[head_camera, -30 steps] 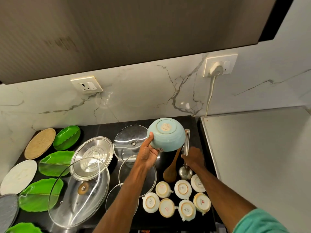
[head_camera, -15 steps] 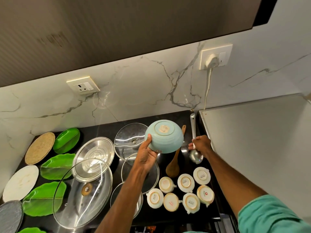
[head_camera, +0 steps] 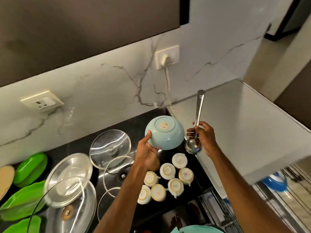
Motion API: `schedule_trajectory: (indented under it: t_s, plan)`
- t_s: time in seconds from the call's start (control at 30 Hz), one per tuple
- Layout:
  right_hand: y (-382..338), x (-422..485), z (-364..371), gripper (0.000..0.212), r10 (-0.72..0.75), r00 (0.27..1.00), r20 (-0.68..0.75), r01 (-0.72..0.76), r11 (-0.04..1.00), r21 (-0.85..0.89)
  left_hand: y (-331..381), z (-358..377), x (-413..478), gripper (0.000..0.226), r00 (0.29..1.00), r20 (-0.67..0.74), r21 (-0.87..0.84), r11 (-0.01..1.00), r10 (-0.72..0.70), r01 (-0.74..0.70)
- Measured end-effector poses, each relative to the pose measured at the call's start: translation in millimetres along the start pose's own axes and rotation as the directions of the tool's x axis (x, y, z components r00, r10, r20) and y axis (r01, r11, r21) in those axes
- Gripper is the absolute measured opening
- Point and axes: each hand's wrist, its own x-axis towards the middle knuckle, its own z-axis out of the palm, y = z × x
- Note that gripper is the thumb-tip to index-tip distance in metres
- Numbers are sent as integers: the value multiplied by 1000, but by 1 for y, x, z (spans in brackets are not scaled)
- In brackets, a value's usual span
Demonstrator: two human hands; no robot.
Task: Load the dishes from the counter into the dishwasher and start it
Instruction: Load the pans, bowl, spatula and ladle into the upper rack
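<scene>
No lettering can be read with certainty on this kitchen counter (head_camera: pixel 134 121). A round pale sticker (head_camera: pixel 164 125) on the upturned base of the light blue bowl (head_camera: pixel 165 138) carries dark print too blurred to make out, and a small red-and-white tag (head_camera: pixel 158 147) sits at the bowl's rim. Below, the upturned cups (head_camera: pixel 167 171) show printed marks on their bases: one cup (head_camera: pixel 175 186) bears a short dark word, possibly a maker's name, another cup (head_camera: pixel 185 174) a red mark, neither legible.

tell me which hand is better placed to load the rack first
Right, probably: the right hand gripping the ladle is nearer the rack; the left hand holds the bowl over the counter.
</scene>
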Motion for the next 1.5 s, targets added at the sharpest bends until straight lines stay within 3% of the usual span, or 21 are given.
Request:
schedule_trajectory:
  t_s: [0.07, 0.17, 0.23, 0.3, 0.37, 0.53, 0.7, 1.0, 1.17, 1.3, 1.5]
  plan:
    - [0, -27, -34, 21, 4, 999, -47, -2, 999, 46, -20, 17, -2, 57, 997, 71, 27, 999, -44, 42]
    - [5, -64, -84, 20, 23, 992, -127, -13, 996, 85, -55, 48, -11, 26, 974, 203, 77, 993, -99, 84]
    - [13, -87, -118, 20, 56, 980, -191, -36, 994, 106, -81, 71, -23, 30, 961, 209, 173, 974, -182, 147]
    - [23, -107, -147, 20, 102, 962, -253, -69, 988, 136, -113, 84, -28, 55, 951, 186, 244, 949, -246, 197]
    - [31, -127, -176, 21, 141, 938, -316, -94, 983, 160, -148, 94, -34, 63, 947, 166, 298, 930, -274, 217]
    - [58, -166, -254, 21, 184, 890, -418, -103, 972, 210, -219, 120, -57, 44, 906, 218, 400, 880, -362, 255]
    - [91, -194, -343, 17, 259, 831, -493, -183, 963, 197, -294, 139, -82, 47, 888, 163, 443, 836, -429, 323]
    - [154, -205, -468, 19, 340, 837, -429, -373, 928, 7, -426, 140, -115, 51, 906, -41, 290, 863, -421, 414]
    - [205, -172, -498, 16, 350, 871, -346, -435, 876, -208, -471, 118, -110, 44, 914, -154, 186, 898, -374, 399]
    - [253, -140, -503, 10, 229, 942, -244, -330, 753, -569, -495, 96, -91, 43, 918, -218, 191, 908, -332, 373]
    - [326, -86, -499, 6, 89, 994, -64, -107, 646, -756, -525, 75, -58, 41, 927, -244, 139, 936, -285, 324]
